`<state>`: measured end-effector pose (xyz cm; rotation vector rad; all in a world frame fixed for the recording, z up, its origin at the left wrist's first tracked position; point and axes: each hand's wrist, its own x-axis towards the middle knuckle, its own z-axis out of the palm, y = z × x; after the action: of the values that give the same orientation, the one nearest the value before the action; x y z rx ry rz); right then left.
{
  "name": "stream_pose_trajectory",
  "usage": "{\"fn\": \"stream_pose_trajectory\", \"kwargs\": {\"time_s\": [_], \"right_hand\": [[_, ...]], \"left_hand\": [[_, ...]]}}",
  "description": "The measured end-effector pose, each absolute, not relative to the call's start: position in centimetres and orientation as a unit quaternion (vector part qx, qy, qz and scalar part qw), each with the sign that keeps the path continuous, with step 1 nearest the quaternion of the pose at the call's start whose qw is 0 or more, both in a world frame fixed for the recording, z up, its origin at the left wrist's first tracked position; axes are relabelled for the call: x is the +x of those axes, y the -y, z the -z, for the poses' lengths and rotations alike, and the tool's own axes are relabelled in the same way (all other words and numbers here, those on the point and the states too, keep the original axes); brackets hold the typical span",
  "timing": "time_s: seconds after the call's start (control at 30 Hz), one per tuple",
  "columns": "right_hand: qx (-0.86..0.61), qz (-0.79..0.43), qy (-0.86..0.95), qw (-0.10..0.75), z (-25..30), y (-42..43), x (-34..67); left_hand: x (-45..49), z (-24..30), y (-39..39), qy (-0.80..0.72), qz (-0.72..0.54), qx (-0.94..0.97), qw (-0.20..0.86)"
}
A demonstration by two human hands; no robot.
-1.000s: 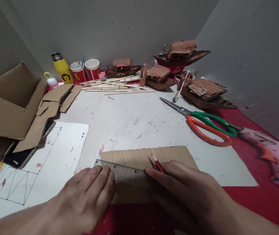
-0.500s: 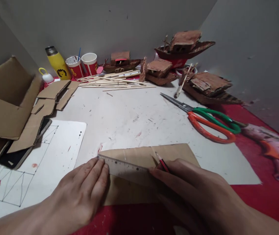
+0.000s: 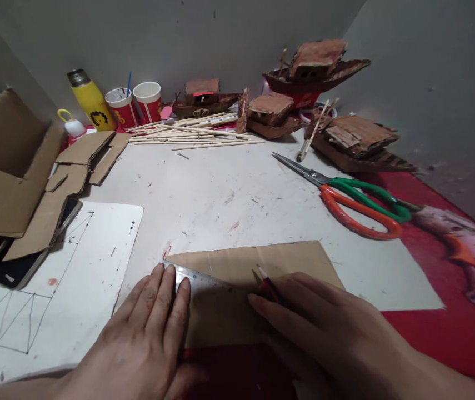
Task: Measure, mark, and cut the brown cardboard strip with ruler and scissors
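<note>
A flat piece of brown cardboard (image 3: pixel 299 260) lies in front of me, with a clear ruler (image 3: pixel 198 275) slanting across it. My left hand (image 3: pixel 141 328) is laid flat, fingers stretched out, its fingertips pressing on the ruler's left end. My right hand (image 3: pixel 324 316) is closed around a red-and-black pencil (image 3: pixel 267 284), whose sharpened tip points up and left above the cardboard. The right fingertips are by the ruler's other end, which the hand and its shadow hide.
Scissors (image 3: pixel 360 214) with red and green handles lie at right, beside a pink glue gun (image 3: pixel 458 228). Wooden sticks (image 3: pixel 195 133), paper cups (image 3: pixel 148 103) and brown model boats (image 3: pixel 316 72) stand behind. At left are a drawing sheet (image 3: pixel 91 261), a phone (image 3: pixel 20 272) and a cardboard box (image 3: pixel 4 194).
The ruler has turned slightly, and it shows less of its width. My left fingers have spread a little, and the right hand with the pencil has shifted slightly left. The view has shifted slightly.
</note>
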<state>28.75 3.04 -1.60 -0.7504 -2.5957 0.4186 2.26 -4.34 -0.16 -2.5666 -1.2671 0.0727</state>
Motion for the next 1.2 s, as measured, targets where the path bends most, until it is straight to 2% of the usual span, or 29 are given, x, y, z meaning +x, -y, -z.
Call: {"fn": "stream_pose_trajectory", "kwargs": {"time_s": [0.1, 0.27, 0.5, 0.67, 0.8, 0.9, 1.2], "right_hand": [[-0.259, -0.133, 0.93, 0.224, 1.6, -3.2, 28.9], [-0.28, -0.136, 0.931, 0.191, 1.6, -3.1, 29.1], [-0.215, -0.108, 0.94, 0.242, 2.9, -3.4, 28.9], [-0.234, -0.115, 0.929, 0.263, 3.3, -3.5, 28.6], [-0.227, -0.127, 0.932, 0.251, 2.9, -3.6, 28.6], [-0.225, -0.135, 0.934, 0.244, 2.6, -3.7, 28.6], [-0.235, -0.1, 0.922, 0.29, 3.7, -3.6, 28.5]], "left_hand": [[2.4, 0.1, 4.4, 0.434, -0.035, -0.89, 0.14], [2.4, 0.3, 4.5, 0.421, -0.044, -0.895, 0.142], [2.5, 0.3, 4.9, 0.422, -0.056, -0.893, 0.146], [2.7, 0.2, 4.3, 0.404, -0.03, -0.902, 0.152], [2.9, 0.0, 4.2, 0.402, -0.002, -0.904, 0.144], [3.0, 0.1, 4.3, 0.404, -0.012, -0.904, 0.14], [2.8, 0.1, 4.6, 0.411, -0.053, -0.899, 0.14]]}}
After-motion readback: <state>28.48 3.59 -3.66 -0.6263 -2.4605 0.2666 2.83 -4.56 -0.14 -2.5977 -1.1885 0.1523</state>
